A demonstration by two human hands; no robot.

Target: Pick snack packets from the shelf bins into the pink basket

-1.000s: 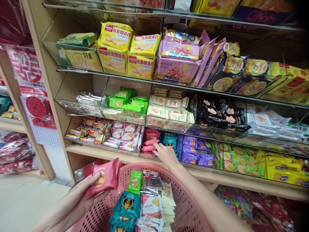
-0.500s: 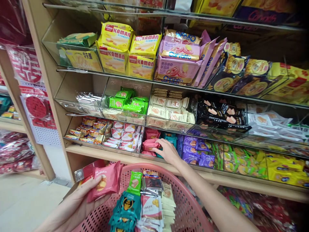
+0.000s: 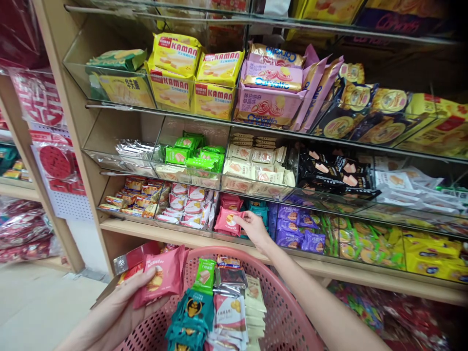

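Note:
My left hand (image 3: 141, 292) is closed around pink snack packets (image 3: 163, 273), thumb on top, over the left rim of a pink plastic basket (image 3: 292, 302). At the front of the lowest shelf, my right hand (image 3: 254, 228) pinches the right edge of another pink snack packet (image 3: 229, 221), which is tilted with its printed face toward me. More pink packets (image 3: 231, 200) lie behind it in the same compartment. Inside the basket are teal packets (image 3: 193, 312), a green packet (image 3: 204, 275), white-and-red packets (image 3: 230, 314), a silver packet (image 3: 230, 279) and a stack of cream packets (image 3: 255, 295).
Clear dividers split the shelves. Beside the pink packets are white-and-red packets (image 3: 192, 207) on the left and purple packets (image 3: 292, 224) on the right. Above stand cream wafers (image 3: 252, 163) and yellow KAMAN packs (image 3: 175, 53). A wooden shelf edge (image 3: 175, 234) runs behind the basket.
My right hand has drawn a pink packet up and tilted it, so its printed front now shows. My left hand has moved very slightly, still holding its packets.

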